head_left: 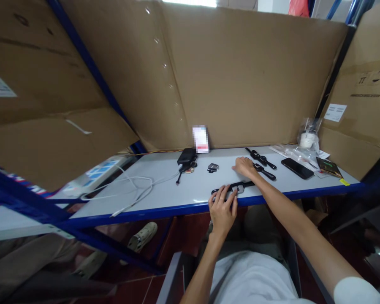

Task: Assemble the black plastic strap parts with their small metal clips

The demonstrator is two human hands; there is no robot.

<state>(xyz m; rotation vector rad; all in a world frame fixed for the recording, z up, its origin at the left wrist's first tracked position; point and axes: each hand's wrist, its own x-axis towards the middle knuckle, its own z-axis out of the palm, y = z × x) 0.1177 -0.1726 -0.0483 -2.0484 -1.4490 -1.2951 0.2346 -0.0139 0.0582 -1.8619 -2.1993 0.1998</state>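
At the front edge of the table, my left hand (222, 209) has its fingers over a black-strapped smartwatch (239, 188), at the strap and beside the case. The watch lies lengthwise along the edge, partly covered by those fingers. Farther back, my right hand (244, 166) rests low over the tabletop with its fingers curled. Its fingertips are mostly hidden, so I cannot make out what they hold. Just to its right lie more black-strapped watches, one nearer (264, 172) and others behind (260, 158). A small grey and black piece (213, 167) lies left of my right hand.
A black power adapter (186, 156) and white cables (142, 196) lie on the left. A phone (297, 168), a dark card-like packet (329, 167) and plastic bags (299, 155) are on the right. Cardboard (240, 80) walls the back; a blue frame (183, 210) edges the table.
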